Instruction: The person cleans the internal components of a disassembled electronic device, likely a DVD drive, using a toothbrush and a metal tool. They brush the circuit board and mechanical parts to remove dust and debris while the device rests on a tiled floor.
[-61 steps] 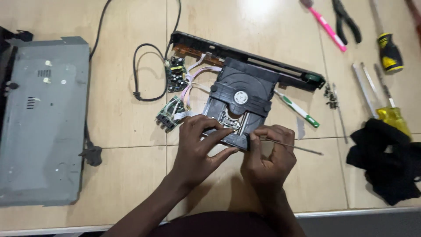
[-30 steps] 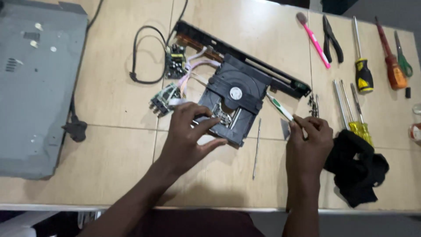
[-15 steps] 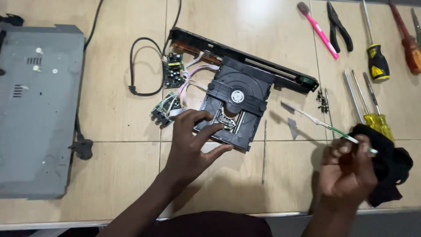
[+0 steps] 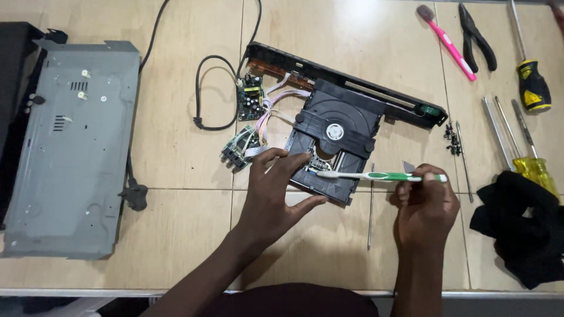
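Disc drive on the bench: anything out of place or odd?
Yes. The disc drive lies askew, out of its grey metal case, with its ribbon wires exposed. The right hand holds a green toothbrush, bristles on the mechanism, while the left hand steadies it. Nothing looks broken or spilled.

Bright, even lighting from overhead, slightly warm. Soft short shadows under the left hand [image 4: 271, 196] and right hand [image 4: 426, 205], cast toward the near edge of the tiled table [image 4: 176, 147]. Mild sheen on the tiles, no harsh glare. Sharp focus throughout; slight wide-angle bending at the edges.
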